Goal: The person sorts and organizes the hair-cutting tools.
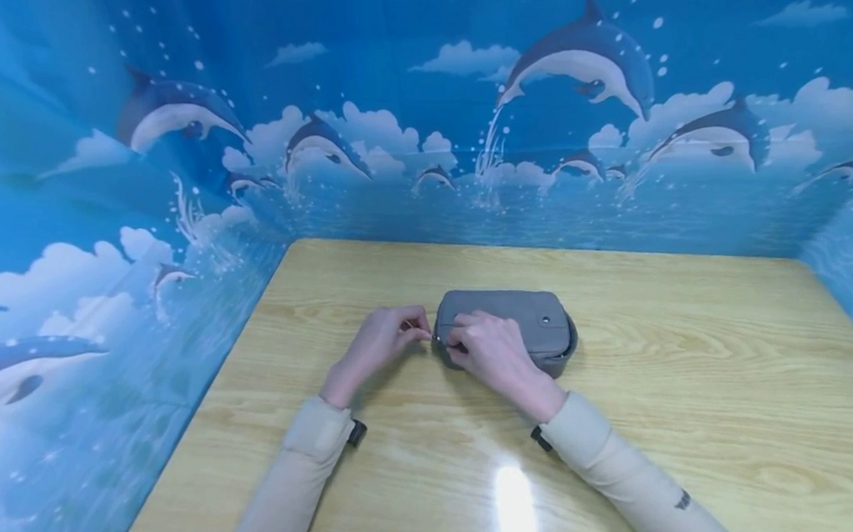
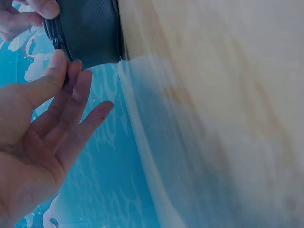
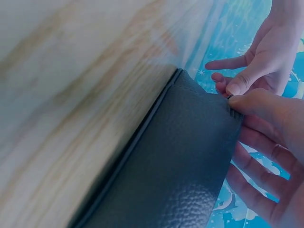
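A grey zippered pouch [image 1: 508, 303] with textured leather-like sides lies on the table, a small metal stud on its upper face. At its left end my left hand [image 1: 381, 338] pinches the zipper pull between thumb and forefinger. The left wrist view shows the zipper [image 2: 57, 40] running along the pouch's edge just above those fingertips, the other fingers spread. My right hand [image 3: 280, 128] holds the same end of the pouch, thumb on one side and fingers on the other. The two hands' fingertips are close together there. Most of the zipper pull is hidden by the left fingers.
The wood-grain table [image 1: 706, 378] extends around the pouch. A blue curtain [image 1: 391, 194] printed with dolphins and clouds stands along the back and both sides. Light glares off the table [image 1: 515, 501] near the front. Dark bands [image 1: 357, 433] circle both sleeve cuffs.
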### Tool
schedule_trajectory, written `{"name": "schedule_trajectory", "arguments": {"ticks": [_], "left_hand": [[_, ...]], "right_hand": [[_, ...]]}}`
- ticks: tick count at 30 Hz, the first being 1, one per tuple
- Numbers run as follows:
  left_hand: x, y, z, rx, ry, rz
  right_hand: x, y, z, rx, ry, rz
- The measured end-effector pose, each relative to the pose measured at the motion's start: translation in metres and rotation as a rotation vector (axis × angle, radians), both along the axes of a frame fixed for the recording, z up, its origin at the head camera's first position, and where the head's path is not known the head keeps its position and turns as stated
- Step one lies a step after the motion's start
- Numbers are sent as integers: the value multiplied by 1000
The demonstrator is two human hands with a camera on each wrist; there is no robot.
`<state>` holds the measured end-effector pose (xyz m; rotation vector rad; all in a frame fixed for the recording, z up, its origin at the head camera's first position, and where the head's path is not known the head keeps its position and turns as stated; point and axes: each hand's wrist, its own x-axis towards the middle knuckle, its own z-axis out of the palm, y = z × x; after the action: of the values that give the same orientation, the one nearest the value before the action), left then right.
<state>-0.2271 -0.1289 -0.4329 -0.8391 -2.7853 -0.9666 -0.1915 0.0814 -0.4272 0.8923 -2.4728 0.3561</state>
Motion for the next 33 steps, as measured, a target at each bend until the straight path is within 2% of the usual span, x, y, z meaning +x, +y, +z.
{"name": "schedule_trajectory", "arguments": {"ticks": [6, 12, 24, 33], "left_hand": [[-5, -1, -1, -14, -18, -25], [-12, -1, 0, -12, -37, -11], [-19, -2, 6, -21, -66, -24], [-31, -2, 7, -23, -101, -24]], "right_hand": [[0, 0, -2, 8, 7, -9], [0, 1, -2, 6, 14, -11], [1, 0, -3, 10, 13, -16], [2, 0, -2, 5, 7, -18]]}}
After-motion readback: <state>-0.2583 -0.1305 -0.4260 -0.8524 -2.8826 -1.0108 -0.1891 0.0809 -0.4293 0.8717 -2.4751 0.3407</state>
